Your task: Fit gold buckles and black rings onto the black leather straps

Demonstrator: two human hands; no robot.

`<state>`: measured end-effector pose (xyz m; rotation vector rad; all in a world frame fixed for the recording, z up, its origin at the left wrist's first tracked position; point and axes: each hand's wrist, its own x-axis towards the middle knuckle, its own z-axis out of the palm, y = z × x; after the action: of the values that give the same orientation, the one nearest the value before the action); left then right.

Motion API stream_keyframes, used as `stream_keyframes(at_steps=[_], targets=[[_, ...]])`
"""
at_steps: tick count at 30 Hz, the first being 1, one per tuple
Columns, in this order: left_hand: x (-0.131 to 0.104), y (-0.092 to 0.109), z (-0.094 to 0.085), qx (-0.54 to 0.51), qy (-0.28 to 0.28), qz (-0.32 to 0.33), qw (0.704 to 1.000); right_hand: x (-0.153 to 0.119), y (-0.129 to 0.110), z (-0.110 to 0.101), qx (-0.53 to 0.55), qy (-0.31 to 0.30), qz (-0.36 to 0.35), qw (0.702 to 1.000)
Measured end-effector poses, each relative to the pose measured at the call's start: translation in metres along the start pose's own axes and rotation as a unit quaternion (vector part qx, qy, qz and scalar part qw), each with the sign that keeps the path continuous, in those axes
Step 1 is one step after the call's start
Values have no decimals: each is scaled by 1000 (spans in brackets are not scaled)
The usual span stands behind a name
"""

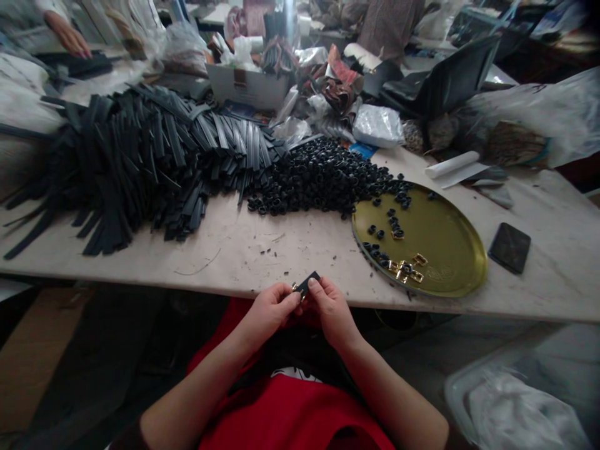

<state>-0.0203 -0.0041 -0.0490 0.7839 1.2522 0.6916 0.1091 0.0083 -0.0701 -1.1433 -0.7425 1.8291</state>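
My left hand (pixel 274 307) and my right hand (pixel 334 310) meet just over the table's front edge. Between them is a short black strap (pixel 307 283) with a small gold buckle (pixel 295 287) at its left end. The left fingers pinch the buckle end, and the right thumb presses on the strap's flat face. Fingers hide part of the buckle. To the right, a round gold tray (pixel 450 250) carries gold buckles (pixel 405 272) and several small black loops. A heap of black loops (pixel 323 178) lies beyond my hands.
A large pile of black straps (pixel 140 150) covers the table's left side. Right of the tray lies a dark phone-like slab (pixel 510 247). Behind are a white box (pixel 248 87), plastic-wrapped packets (pixel 377 125) and scraps. Another person's hand (pixel 68 34) shows at the far left.
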Motion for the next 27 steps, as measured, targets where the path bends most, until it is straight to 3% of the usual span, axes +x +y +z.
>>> stream_keyframes(at_steps=[4,8,11,14,16,18,21,23,25,27], targets=[[1,-9,2,0,22,15,1000,-7,3,-2,-85,20,-53,995],[-8,-9,4,97,67,78,990,-17,4,-7,-265,42,-183,946],[-23,-1,8,188,89,112,972,-23,-2,-10,-248,7,-150,957],[-34,5,9,219,58,105,968,-28,-11,-11,-169,-46,-93,980],[-35,7,7,233,42,106,966,-33,-15,-11,-150,-72,-92,982],[-32,8,6,251,48,114,960,-38,-16,-10,-184,-73,-132,971],[-23,8,5,262,74,125,954,-45,-17,-11,-292,-60,-206,932],[-19,9,6,249,56,129,958,-44,-24,-17,-348,-95,-214,908],[-15,9,8,245,12,124,961,-37,-39,-33,-376,-141,-194,895],[-10,9,9,249,3,102,963,-20,-64,-57,-401,-118,-191,888]])
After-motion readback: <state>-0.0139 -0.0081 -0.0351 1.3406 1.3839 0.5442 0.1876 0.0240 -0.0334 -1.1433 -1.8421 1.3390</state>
